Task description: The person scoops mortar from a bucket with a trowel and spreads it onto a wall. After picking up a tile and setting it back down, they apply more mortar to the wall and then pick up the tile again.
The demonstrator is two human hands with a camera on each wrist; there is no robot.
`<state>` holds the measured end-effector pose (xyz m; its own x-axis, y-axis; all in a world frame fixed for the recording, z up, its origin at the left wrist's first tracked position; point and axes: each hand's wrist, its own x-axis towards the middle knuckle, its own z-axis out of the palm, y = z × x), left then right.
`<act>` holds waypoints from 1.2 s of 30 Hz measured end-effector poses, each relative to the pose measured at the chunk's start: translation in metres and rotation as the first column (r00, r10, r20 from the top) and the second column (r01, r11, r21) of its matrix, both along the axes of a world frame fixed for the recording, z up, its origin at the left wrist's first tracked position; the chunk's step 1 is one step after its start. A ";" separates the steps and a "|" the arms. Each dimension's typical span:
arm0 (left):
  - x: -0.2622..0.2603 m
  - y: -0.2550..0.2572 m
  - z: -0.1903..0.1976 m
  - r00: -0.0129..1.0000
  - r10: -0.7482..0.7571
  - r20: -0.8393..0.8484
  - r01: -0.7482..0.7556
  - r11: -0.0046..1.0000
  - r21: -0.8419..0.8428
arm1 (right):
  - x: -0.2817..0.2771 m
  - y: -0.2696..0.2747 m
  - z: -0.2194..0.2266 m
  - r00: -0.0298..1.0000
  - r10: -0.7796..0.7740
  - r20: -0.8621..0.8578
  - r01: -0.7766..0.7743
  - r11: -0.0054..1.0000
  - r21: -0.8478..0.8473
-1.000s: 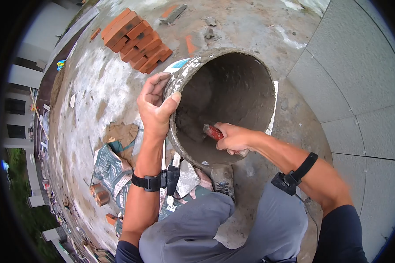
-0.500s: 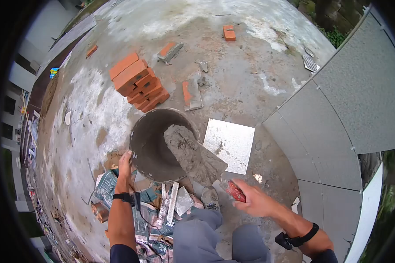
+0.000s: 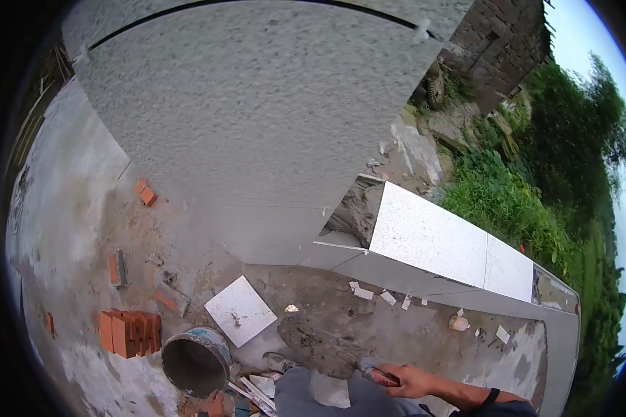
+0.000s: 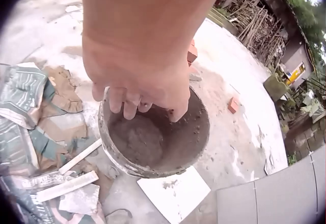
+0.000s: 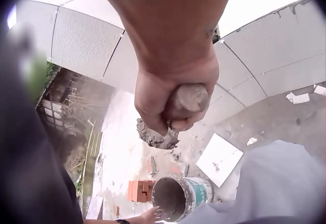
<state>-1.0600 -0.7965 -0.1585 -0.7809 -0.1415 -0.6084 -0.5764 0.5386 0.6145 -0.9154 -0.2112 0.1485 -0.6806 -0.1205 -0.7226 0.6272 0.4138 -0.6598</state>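
My right hand (image 3: 412,381) grips the red handle (image 3: 382,377) of a trowel, which bears a large heap of wet grey mortar (image 3: 320,347). In the right wrist view the fingers wrap the handle's mortar-caked end (image 5: 191,99), and part of the mortar (image 5: 157,136) shows beyond them. My left hand (image 4: 142,81) hangs over the near rim of a bucket (image 4: 116,162) with its fingers loosely bent. Mortar (image 4: 137,140) lies in the bottom of that bucket. At the lower edge of the head view the left hand is partly cut off.
A grey tiled wall (image 3: 257,125) rises close in front, with a gap beside its white-topped low section (image 3: 431,233). A white tile (image 3: 241,311) lies on the concrete by the bucket. Stacked red bricks (image 3: 129,333) stand left, and broken tile pieces (image 3: 362,292) lie along the wall's foot.
The trowel came out of the bucket loaded with mortar and moved right. My left hand let go of the bucket, which was tilted and now stands upright. The head view has turned toward the wall.
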 end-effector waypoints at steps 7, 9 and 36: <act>-0.011 0.182 0.059 0.971 -0.210 0.117 0.175 0.951 0.256 | -0.011 0.082 0.038 0.950 -0.234 -0.206 0.299 0.869 0.394; 0.006 0.214 0.088 0.979 -0.194 0.067 0.173 0.956 0.238 | -0.037 0.100 0.033 0.952 -0.186 -0.243 0.284 0.833 0.474; 0.093 0.141 0.092 0.937 -0.174 0.304 0.140 0.981 0.132 | -0.177 0.057 -0.223 0.799 -0.295 -0.524 0.573 0.640 0.512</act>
<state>-0.9673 -0.6555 -0.0664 -0.5558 0.0464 -0.8300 -0.6621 0.5790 0.4758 -1.0928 -0.1540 -0.0740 -0.7458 0.6363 -0.1971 0.6166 0.5475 -0.5658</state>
